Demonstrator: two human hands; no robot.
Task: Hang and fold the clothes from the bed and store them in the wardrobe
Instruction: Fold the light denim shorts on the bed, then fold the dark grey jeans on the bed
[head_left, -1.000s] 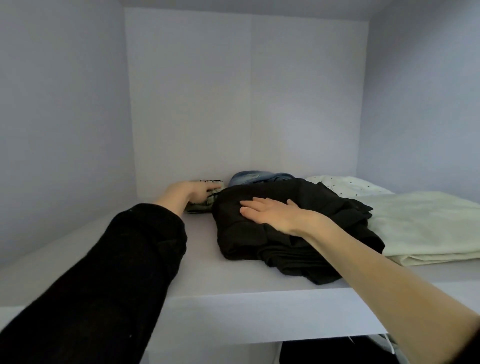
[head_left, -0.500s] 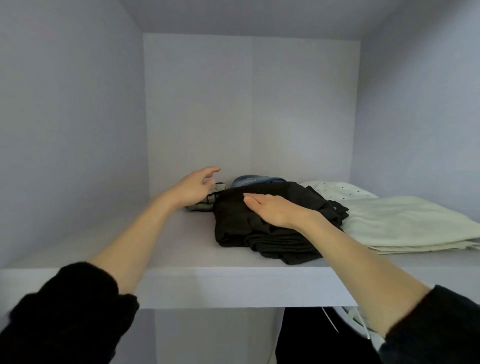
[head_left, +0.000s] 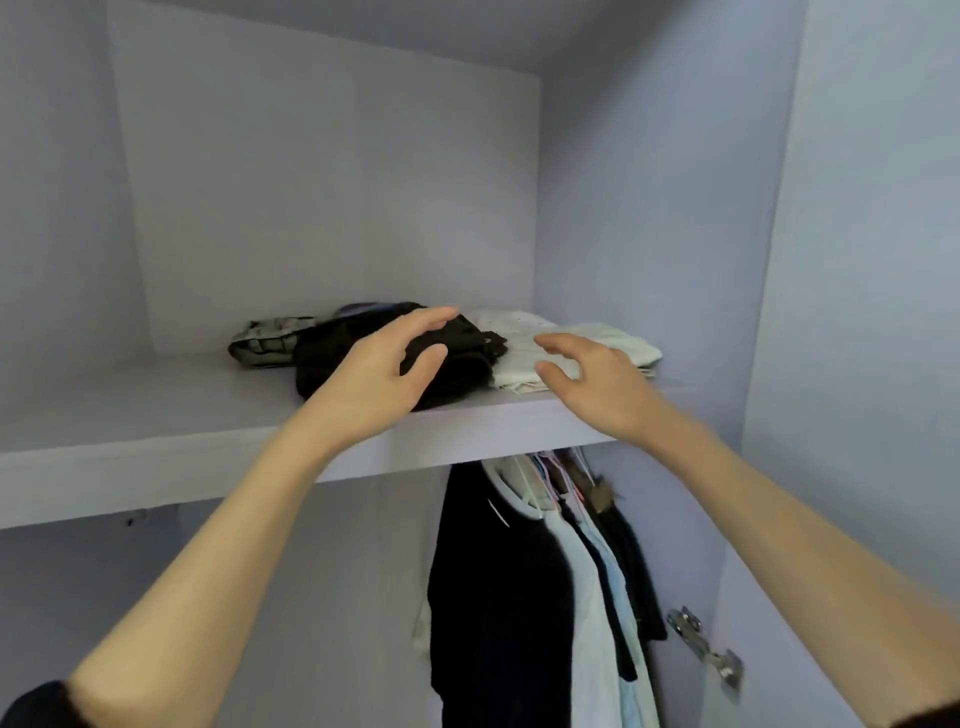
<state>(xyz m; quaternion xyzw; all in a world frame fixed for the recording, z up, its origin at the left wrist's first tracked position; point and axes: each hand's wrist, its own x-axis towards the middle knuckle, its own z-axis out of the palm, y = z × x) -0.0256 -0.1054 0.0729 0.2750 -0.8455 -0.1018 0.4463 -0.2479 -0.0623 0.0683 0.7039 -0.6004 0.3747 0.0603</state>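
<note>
On the upper shelf (head_left: 156, 415) of the wardrobe (head_left: 857, 260), the folded clothes lie in a row toward the back right: a patterned grey-green piece (head_left: 262, 340) on the left, a black bundle (head_left: 457, 358) in the middle, and pale cream pieces (head_left: 587, 340) on the right, the black one touching both neighbours. A sliver of blue cloth (head_left: 358, 310) shows behind the black bundle. They probably sit side by side rather than stacked so that each can be reached on its own, and well in from the shelf's front edge so nothing slides off.

Both hands are raised in front of the shelf, bare forearms stretched up from dark sleeves. The left hand (head_left: 384, 364) hangs in front of the black bundle with fingers spread and thumb apart, its grip loose and holding nothing. The right hand (head_left: 597, 379) is in front of the cream pile, fingers relaxed and parted, also holding nothing. Whether either palm touches cloth cannot be told from this angle. My judgement is that the folded pile is placed and the hands are free for the next garment.

The shelf is a plain, smooth pale-lilac board, as are the wardrobe's walls. Below it, on the right, hung garments (head_left: 519, 597) crowd together on hangers: dark ones, a white one, a light blue one. A metal hinge (head_left: 706, 644) sits on the right side panel. The bed is out of view.
</note>
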